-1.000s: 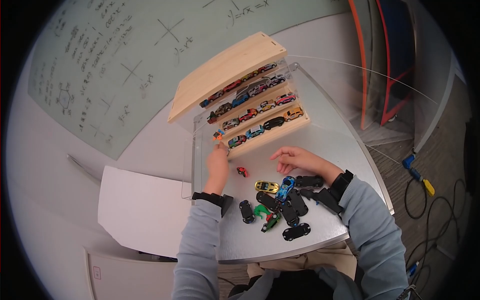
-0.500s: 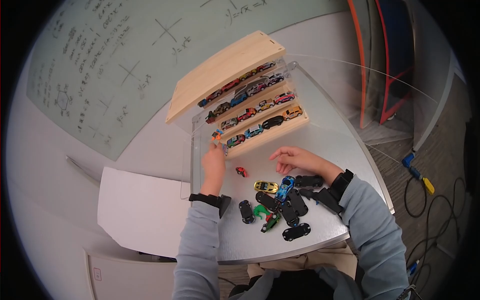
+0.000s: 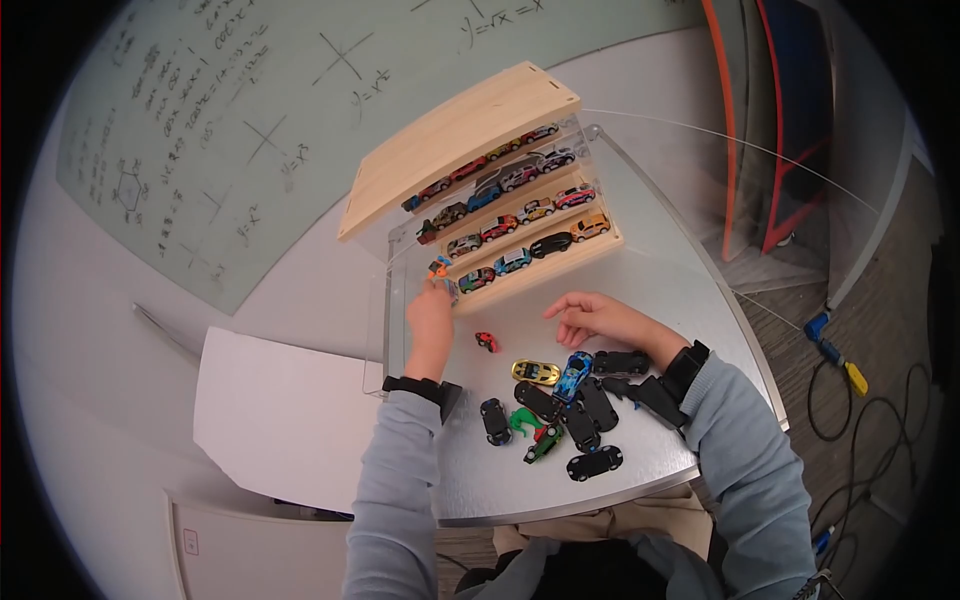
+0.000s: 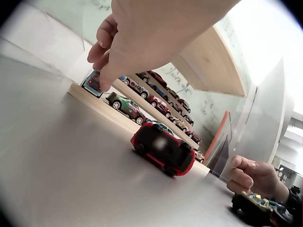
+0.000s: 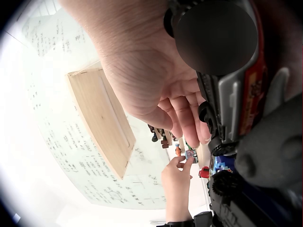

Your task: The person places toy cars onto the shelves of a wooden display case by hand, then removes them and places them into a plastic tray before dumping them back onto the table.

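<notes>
My left hand (image 3: 430,325) reaches to the left end of the lowest shelf of a wooden display rack (image 3: 455,150). Its thumb and fingers pinch a small blue-grey toy car (image 4: 93,84) at that shelf's end, beside a green toy car (image 4: 126,108). Just above the fingertips is a small orange and blue figure (image 3: 438,268). My right hand (image 3: 605,322) hangs over the table with loosely curled fingers, holding nothing. Between the hands a red toy car (image 3: 486,342) lies tipped over, its dark underside facing the left wrist camera.
Rows of toy cars fill the rack's shelves. Near me on the metal table (image 3: 470,490) lie a gold car (image 3: 536,372), a blue car (image 3: 573,376), a green curled toy (image 3: 524,422) and several overturned black-bottomed cars (image 3: 595,463). A transparent panel stands left of the rack.
My left hand has shifted slightly left at the shelf's end, and the car in its fingers now shows beside the green one. The right hand and the cars on the table stay put.
</notes>
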Available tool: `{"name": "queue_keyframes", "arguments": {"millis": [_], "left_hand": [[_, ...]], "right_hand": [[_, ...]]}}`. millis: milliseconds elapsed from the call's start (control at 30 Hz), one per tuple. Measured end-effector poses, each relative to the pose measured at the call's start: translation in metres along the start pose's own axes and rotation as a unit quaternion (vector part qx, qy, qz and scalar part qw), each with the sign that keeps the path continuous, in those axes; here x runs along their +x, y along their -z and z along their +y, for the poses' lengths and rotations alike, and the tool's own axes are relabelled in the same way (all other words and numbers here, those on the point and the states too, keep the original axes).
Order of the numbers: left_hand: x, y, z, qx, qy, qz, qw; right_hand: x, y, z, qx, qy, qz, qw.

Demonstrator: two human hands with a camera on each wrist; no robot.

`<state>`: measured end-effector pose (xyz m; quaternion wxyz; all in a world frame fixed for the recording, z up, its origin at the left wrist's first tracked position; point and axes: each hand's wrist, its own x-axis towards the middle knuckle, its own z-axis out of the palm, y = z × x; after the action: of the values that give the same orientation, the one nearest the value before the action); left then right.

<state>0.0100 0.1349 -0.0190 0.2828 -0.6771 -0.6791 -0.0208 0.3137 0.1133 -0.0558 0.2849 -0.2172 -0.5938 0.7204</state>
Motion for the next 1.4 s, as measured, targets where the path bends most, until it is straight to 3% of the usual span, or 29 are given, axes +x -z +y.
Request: {"name": "queue_keyframes", "arguments": {"millis": [400,467,600,667,700,767,800,867,1000,1067,1200,1300,1367,1400], "left_hand": [[-0.003,0.007,0.000,0.000,0.004,-0.003,1.000],[-0.014,0.029,0.003,-0.072,0.008,0.025,0.997],[-0.048,0.069,-0.003,-0.078,-0.002,0.039,0.996],[-0.065,0.077,-0.020,-0.024,-0.015,0.126,0.992],[-0.076,0.072,-0.031,-0.023,-0.013,0.124,0.992],[-0.095,0.062,-0.050,0.002,0.039,0.012,0.999],[-0.102,0.060,-0.056,0.002,0.042,0.010,0.999],[-0.113,0.061,-0.063,-0.190,0.087,-0.165,0.964],[-0.135,0.074,-0.070,-0.191,0.088,-0.121,0.970],[-0.151,0.088,-0.075,-0.335,0.189,-0.094,0.918],[-0.186,0.144,-0.094,-0.414,0.218,-0.082,0.880],[-0.209,0.193,-0.118,-0.434,0.180,-0.113,0.875],[-0.223,0.209,-0.129,-0.443,0.017,-0.015,0.896],[-0.235,0.211,-0.130,-0.444,0.018,-0.017,0.895]], "right_hand": [[0.000,0.001,0.000,-0.002,-0.004,0.002,1.000],[0.000,0.001,-0.001,0.004,-0.009,-0.001,1.000],[-0.001,0.001,0.001,0.000,-0.005,0.003,1.000],[-0.001,0.000,0.000,-0.003,0.000,0.003,1.000],[-0.002,-0.001,-0.002,-0.005,-0.001,0.008,1.000],[-0.003,-0.003,-0.004,-0.009,-0.005,0.010,1.000],[-0.003,-0.003,-0.005,-0.008,-0.005,0.013,1.000],[-0.004,-0.004,-0.006,-0.007,-0.007,0.012,1.000],[-0.003,-0.002,-0.005,-0.006,-0.015,0.011,1.000],[-0.002,0.000,-0.004,-0.006,-0.016,0.013,1.000],[-0.002,0.000,-0.002,0.001,-0.018,0.018,1.000],[-0.003,0.000,-0.002,0.012,-0.023,0.019,1.000],[-0.004,0.001,-0.004,0.025,-0.022,0.020,0.999],[-0.006,0.001,-0.007,0.051,-0.015,0.016,0.998]]}}
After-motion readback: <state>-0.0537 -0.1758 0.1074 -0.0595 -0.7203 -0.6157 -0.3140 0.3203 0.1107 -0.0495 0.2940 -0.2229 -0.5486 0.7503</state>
